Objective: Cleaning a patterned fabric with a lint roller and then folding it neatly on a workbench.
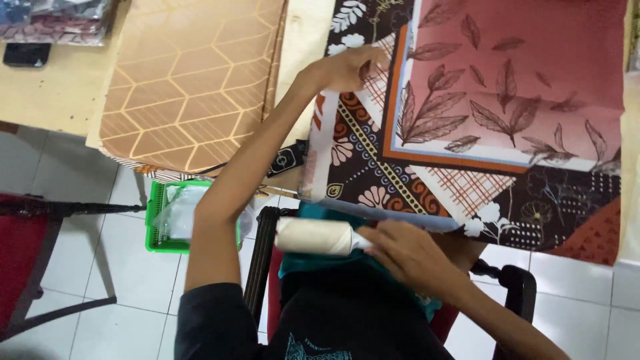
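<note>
On the yellowish table (47, 93) before me lie two spread cloths. One patterned cloth (507, 100), nearest my hands, has a smooth dusty-red field strewn with dark leaf shapes, an orange border, and outer bands of brown with white flowers, dotted curves and a checked corner; its near edge hangs over the table's front. My left hand (347, 69) is closed on that cloth's left edge, fingers curled over the fabric. My right hand (410, 255) grips one cream roller (315, 237), a soft-looking cylinder, by its pale handle, held low in front of the hanging edge and just above my lap. The second cloth, a tan cloth (187, 80), lies to the left, flat and matte, crossed by thin gold lines forming angular hexagon shapes. Beyond it sits one stack of folded fabrics (57, 20) and one black phone (25, 55). Below, on white floor tiles (127, 320), stands one green plastic basket (160, 233) holding clear plastic, and one red chair (27, 260) with dark metal legs.
</note>
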